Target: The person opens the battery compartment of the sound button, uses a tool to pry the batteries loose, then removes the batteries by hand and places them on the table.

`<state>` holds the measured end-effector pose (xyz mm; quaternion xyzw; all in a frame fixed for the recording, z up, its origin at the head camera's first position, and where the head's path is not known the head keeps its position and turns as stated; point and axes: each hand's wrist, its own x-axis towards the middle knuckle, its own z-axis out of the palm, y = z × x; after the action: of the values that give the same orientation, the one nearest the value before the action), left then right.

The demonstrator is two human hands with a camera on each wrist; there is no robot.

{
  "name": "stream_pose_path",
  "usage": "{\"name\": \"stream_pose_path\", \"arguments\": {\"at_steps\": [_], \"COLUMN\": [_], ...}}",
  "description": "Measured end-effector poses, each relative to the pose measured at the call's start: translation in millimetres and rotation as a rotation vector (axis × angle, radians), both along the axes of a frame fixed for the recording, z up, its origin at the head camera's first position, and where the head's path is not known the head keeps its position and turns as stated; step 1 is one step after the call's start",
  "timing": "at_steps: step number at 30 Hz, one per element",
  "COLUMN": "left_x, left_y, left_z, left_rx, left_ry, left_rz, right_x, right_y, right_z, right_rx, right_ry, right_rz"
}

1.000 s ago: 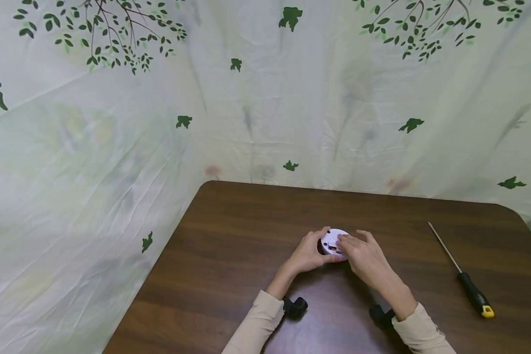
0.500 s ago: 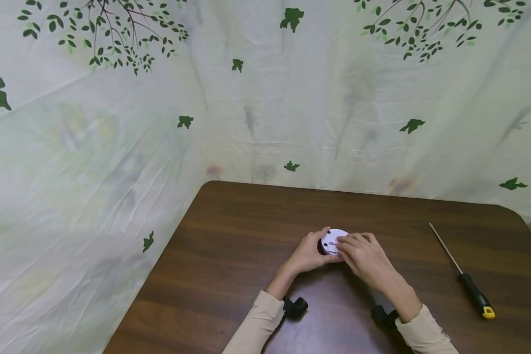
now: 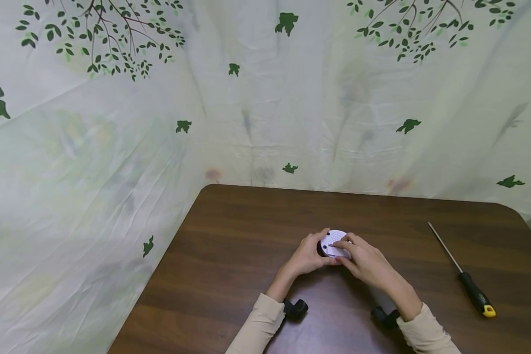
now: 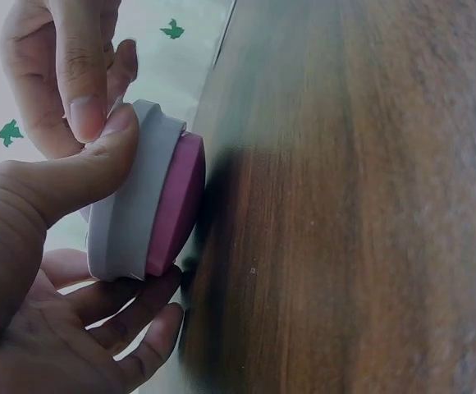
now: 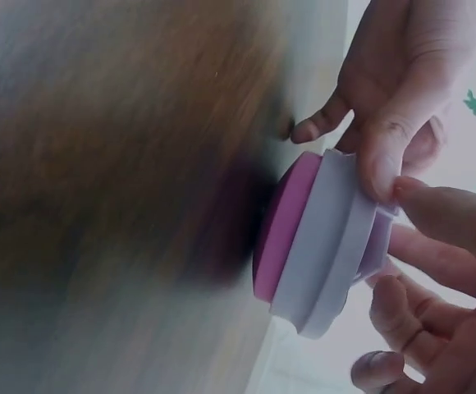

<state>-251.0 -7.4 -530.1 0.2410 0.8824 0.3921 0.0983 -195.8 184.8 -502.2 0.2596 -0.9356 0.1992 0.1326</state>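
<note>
A round white-and-pink device [image 3: 329, 239] is held over the table, its white back facing up and its pink domed side [image 4: 177, 201] towards the wood. Black dots and many tiny holes show on that back. My left hand [image 3: 307, 253] grips the device around its rim, thumb on the near side. From the back a small pale cover [image 5: 375, 246] stands out at a slant. My right hand [image 3: 371, 260] pinches at this cover, its thumb beside the left thumb at the rim. The right fingers hide part of the back.
A screwdriver [image 3: 473, 292] with a black-and-yellow handle lies on the brown wooden table [image 3: 248, 221], right of the hands. Its shaft points away. A pale leaf-patterned cloth [image 3: 256, 123] hangs behind the table. Black wrist cameras sit under both wrists.
A dark opening on the back showed a second ago, then a pale cover lay over it. The right fingers have shifted on the back, thumb now lower at the rim. The left hand keeps its grip.
</note>
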Motion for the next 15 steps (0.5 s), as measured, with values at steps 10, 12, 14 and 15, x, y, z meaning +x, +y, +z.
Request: {"name": "stream_pose_path", "arguments": {"at_steps": [10, 12, 14, 15], "left_x": [-0.1, 0.0, 0.3, 0.4], "left_y": [-1.0, -1.1, -1.4, -1.5], "left_z": [-1.1, -1.1, -0.8, -0.7], "left_rx": [-0.003, -0.005, -0.007, -0.009], "left_ry": [0.026, 0.021, 0.013, 0.010], "left_rz": [-0.014, -0.014, -0.013, -0.011], "right_x": [0.6, 0.9, 1.0, 0.9], "right_y": [-1.8, -1.4, -1.0, -0.9], "right_z": [-0.8, -0.9, -1.1, -1.3], "right_rx": [-0.010, -0.014, -0.018, -0.020], "right_ry": [-0.038, -0.032, -0.029, -0.027], "right_rz": [-0.006, -0.007, -0.006, -0.005]}}
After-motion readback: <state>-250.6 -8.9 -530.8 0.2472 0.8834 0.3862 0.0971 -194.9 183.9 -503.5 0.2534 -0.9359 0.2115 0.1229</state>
